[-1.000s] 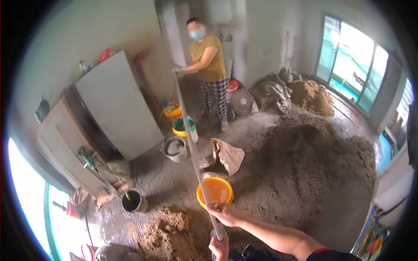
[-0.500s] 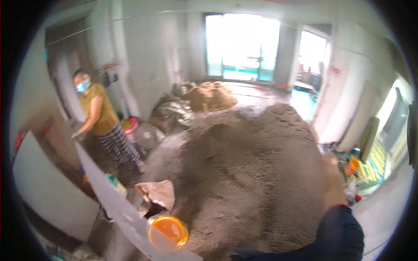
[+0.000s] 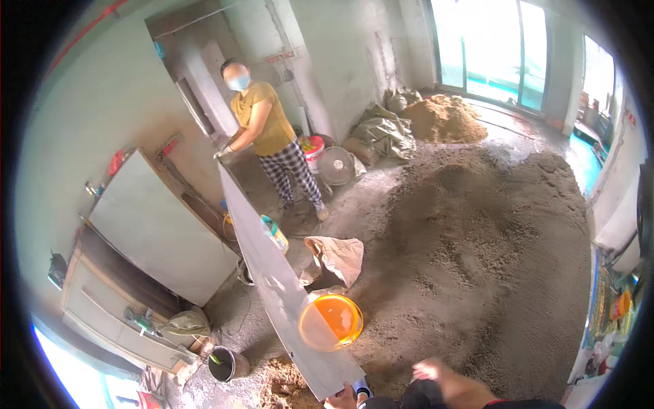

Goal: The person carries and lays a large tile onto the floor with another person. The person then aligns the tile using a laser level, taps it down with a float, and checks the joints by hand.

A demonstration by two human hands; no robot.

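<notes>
A long, thin grey slab point(image 3: 289, 310), glossy like a large tile, stands tilted on edge across the left middle. Its near lower corner is in my left hand point(image 3: 343, 398), whose fingers curl round the edge at the bottom of the view. A co-worker point(image 3: 262, 116) in a mustard top and checked trousers holds the far upper end with gloved hands. My right hand point(image 3: 436, 373), slightly blurred, hangs away from the slab with loose fingers and nothing visible in it. An orange bucket point(image 3: 350, 319) stands beside the slab, partly overlapped by it.
Grey mortar point(image 3: 477, 273) covers the floor to the right, with a sand heap point(image 3: 446, 119) behind. An open sack point(image 3: 344, 258) lies past the bucket. Large pale panels point(image 3: 163, 225) lean on the left wall. A dark bucket point(image 3: 228, 366) stands near the left front.
My view has swung left and down, so the scene sits further right. My right arm has drawn back from the far right toward me. My left hand now shows at the slab's corner.
</notes>
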